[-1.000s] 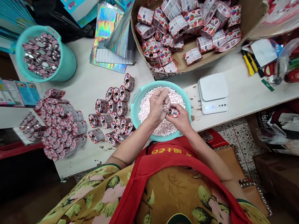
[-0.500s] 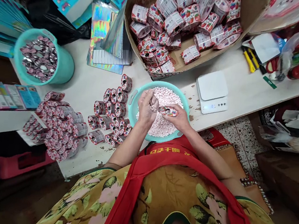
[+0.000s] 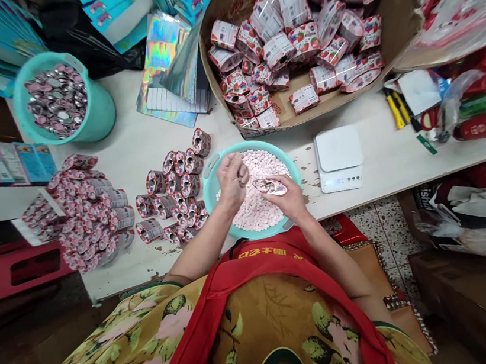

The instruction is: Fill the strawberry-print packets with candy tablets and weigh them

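A turquoise basin [image 3: 208,201] holds a bed of pale pink pellets [image 3: 256,215] that look like candies. Over its left side, my left hand [image 3: 233,179] is closed, with its curled fingers facing the middle; pale pink pellets seem to be in it, mostly hidden by the fingers. My right hand [image 3: 291,199] grips a small strawberry-printed container [image 3: 271,186] over the pellets, its oval open end turned upward. The closed left hand is close beside this container. Similar printed containers [image 3: 174,182] stand and lie in a cluster left of the basin.
A cardboard box [image 3: 310,110] of printed containers stands behind the basin. To its right is a white scale [image 3: 339,153]. A turquoise bucket [image 3: 100,109] of small shiny discs and a heap of containers [image 3: 91,210] are at left. Cutters [image 3: 394,109] lie at right.
The whole view has shifted slightly. My left fist has turned, so fewer pellets show in it. The right hand keeps its hold on the container, which is tilted a little differently.
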`<state>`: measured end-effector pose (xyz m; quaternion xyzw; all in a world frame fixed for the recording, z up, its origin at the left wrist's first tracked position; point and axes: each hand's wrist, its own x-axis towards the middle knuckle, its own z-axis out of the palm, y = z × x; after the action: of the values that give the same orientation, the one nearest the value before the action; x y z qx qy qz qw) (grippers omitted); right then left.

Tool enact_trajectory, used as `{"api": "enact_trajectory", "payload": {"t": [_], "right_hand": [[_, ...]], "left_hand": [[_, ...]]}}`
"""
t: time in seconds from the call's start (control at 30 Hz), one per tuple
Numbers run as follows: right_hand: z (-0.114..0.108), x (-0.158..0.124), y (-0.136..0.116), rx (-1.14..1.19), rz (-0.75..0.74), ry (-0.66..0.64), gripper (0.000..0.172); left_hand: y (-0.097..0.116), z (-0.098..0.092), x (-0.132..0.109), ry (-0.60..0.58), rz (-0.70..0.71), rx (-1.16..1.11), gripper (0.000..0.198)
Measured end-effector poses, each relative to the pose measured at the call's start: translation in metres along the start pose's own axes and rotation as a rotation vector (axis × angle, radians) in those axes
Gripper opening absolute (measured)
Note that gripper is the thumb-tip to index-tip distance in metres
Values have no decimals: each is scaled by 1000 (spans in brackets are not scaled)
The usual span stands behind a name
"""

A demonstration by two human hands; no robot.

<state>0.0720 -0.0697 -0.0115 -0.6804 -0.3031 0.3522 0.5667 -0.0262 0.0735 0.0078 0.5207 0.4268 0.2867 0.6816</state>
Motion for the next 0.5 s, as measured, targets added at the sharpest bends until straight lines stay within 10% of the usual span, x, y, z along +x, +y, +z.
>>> {"api": "enact_trajectory", "payload": {"t": [0.2,0.37,0.5], "right_hand": [[-102,25,37,-100,69,539,50],[-160,71,82,-352,86,734,54],[-154,101,56,-667,-169,776,62]], "left_hand": [[-48,-44,24,-60,172,808,27],[-90,-17,22,-43,219,1043,40],[-103,7,4,-172,104,1019,38]]}}
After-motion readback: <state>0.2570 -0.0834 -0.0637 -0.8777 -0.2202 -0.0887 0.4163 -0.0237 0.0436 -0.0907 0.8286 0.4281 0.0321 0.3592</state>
